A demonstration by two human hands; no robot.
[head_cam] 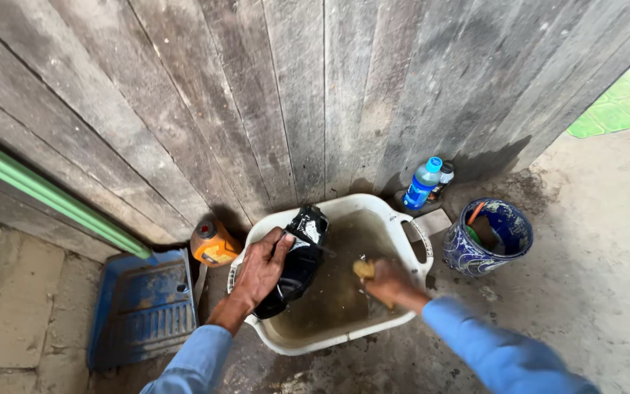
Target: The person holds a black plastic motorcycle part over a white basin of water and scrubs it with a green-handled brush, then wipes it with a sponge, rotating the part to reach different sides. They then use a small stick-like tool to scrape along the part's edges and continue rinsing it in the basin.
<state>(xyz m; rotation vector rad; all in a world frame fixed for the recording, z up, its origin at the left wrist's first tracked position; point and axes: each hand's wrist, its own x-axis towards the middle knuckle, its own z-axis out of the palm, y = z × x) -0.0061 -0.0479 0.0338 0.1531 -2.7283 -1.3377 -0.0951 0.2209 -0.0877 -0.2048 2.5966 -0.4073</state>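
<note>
A white plastic basin full of murky brown water stands on the ground against a wooden wall. My left hand grips a glossy black plastic part, holding it tilted over the basin's left side. My right hand is in the water near the basin's middle, closed on a yellow sponge. Both arms wear light blue sleeves.
A blue-capped plastic bottle stands behind the basin by the wall. To the right is a blue patterned bucket with tools in it. An orange container and a blue plastic panel lie at left. Green tiles show far right.
</note>
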